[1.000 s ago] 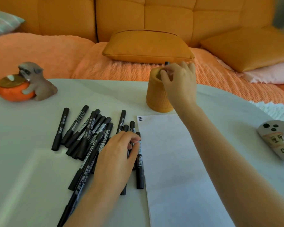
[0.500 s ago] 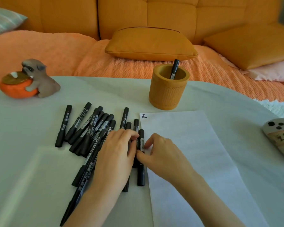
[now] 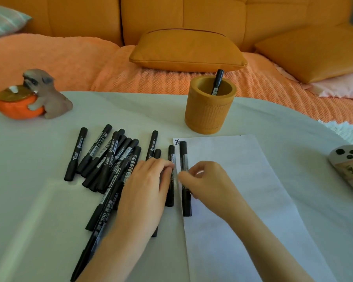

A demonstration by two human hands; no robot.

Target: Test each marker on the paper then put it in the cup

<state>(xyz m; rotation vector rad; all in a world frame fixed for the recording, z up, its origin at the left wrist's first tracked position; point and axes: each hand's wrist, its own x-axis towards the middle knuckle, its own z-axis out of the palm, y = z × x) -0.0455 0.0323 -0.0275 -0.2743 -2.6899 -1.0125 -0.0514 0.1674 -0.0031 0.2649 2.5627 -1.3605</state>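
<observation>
Since half a second ago the right hand (image 3: 210, 184) has drawn one black marker (image 3: 184, 157) onto the left edge of the paper (image 3: 243, 200). It pinches the middle of the barrel, whose long axis runs straight away from the person. The left hand (image 3: 145, 192) lies on the marker pile (image 3: 110, 155), and its fingertips hide whether it grips anything. Another marker (image 3: 217, 82) leans in the ribbed orange cup (image 3: 209, 112).
</observation>
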